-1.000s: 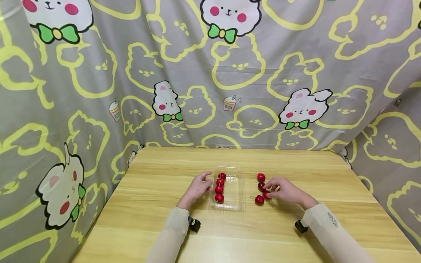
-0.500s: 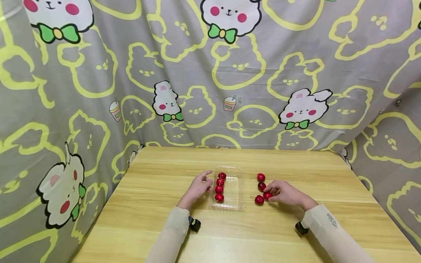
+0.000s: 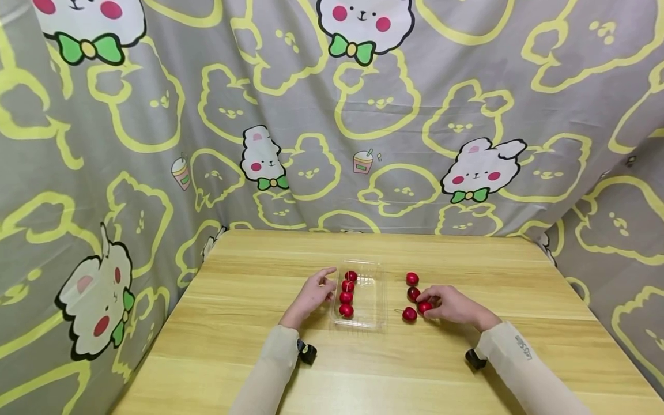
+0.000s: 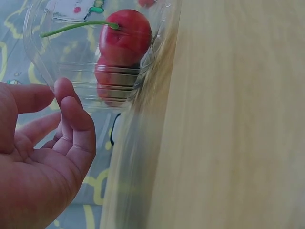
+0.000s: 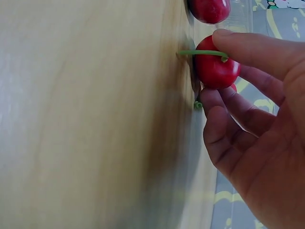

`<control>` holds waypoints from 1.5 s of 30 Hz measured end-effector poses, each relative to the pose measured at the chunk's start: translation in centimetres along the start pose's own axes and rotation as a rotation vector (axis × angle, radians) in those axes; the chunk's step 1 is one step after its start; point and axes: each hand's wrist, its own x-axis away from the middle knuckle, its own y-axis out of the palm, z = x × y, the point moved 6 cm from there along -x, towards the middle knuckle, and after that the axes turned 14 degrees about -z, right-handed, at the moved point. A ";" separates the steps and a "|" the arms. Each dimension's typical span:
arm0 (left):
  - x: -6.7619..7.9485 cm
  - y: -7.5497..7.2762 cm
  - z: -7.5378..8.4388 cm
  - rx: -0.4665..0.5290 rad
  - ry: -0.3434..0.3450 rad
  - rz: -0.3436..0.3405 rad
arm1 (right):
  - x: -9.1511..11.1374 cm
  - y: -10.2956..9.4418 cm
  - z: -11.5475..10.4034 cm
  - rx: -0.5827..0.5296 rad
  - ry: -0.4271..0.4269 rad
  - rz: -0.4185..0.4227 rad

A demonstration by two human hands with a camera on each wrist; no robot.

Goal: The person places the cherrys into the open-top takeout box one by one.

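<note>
My right hand (image 3: 452, 304) pinches a red cherry (image 5: 217, 67) between thumb and fingers, low at the table. Its green stem points away from the palm in the right wrist view. A darker cherry (image 3: 413, 294) lies just beyond it, another cherry (image 3: 409, 314) with a stem sits to its left, and one more (image 3: 412, 279) lies farther back. My left hand (image 3: 313, 291) holds the left edge of a clear plastic box (image 3: 370, 323), thumb and fingertips at its rim. Inside the box several cherries (image 3: 346, 298) stand in a row along the left side.
The wooden table (image 3: 270, 253) runs back to a grey patterned curtain (image 3: 311, 115), which also hangs at both sides. A black wrist camera (image 3: 307, 353) sits at the left cuff and another black camera (image 3: 474, 359) at the right cuff.
The right hand's cherry has shifted slightly to the right, away from its neighbours, and the fingers have drawn back a little with it. The left hand and the box have stayed in place.
</note>
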 end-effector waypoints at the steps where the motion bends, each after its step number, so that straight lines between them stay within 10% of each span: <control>1: 0.0 0.0 0.0 -0.002 0.003 -0.002 | 0.0 0.0 0.0 0.004 -0.002 0.002; 18: 0.2 0.3 0.6 -0.024 0.001 -0.013 | -0.4 -2.0 -2.3 0.034 -0.084 0.079; 45: 0.4 0.2 0.8 -0.037 0.022 -0.018 | -8.4 -1.5 -8.9 -0.045 -0.140 0.032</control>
